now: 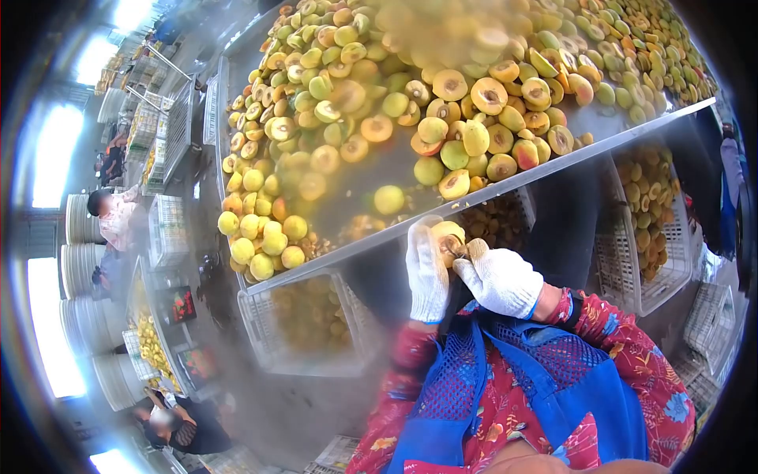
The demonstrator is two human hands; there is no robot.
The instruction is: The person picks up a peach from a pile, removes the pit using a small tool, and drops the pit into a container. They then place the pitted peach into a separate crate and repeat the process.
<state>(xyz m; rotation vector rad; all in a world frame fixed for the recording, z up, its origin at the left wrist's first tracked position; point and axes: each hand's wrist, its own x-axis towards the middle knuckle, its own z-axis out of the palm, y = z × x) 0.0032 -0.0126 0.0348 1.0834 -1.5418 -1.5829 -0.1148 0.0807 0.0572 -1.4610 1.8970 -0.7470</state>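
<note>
A cut peach [449,234], its brown centre showing, is held just below the metal table's near edge. My left hand [427,272], in a white knit glove, wraps round its left side. From the right, my right hand [499,280], gloved the same way, presses its closed fingertips against the peach's centre. Whether those fingers pinch the pit or a small tool is hidden. Halved peaches [488,95] with pits showing lie heaped on the table just beyond, and whole-looking yellow ones [260,229] gather at its left corner.
The metal table's raised rim [505,188] runs in front of me. Under it stand a white crate [304,355] at left, another crate [624,261] with peach halves at right, and more peach pieces [497,221] between. Other people [118,217] work at the far left. Some areas are blurred.
</note>
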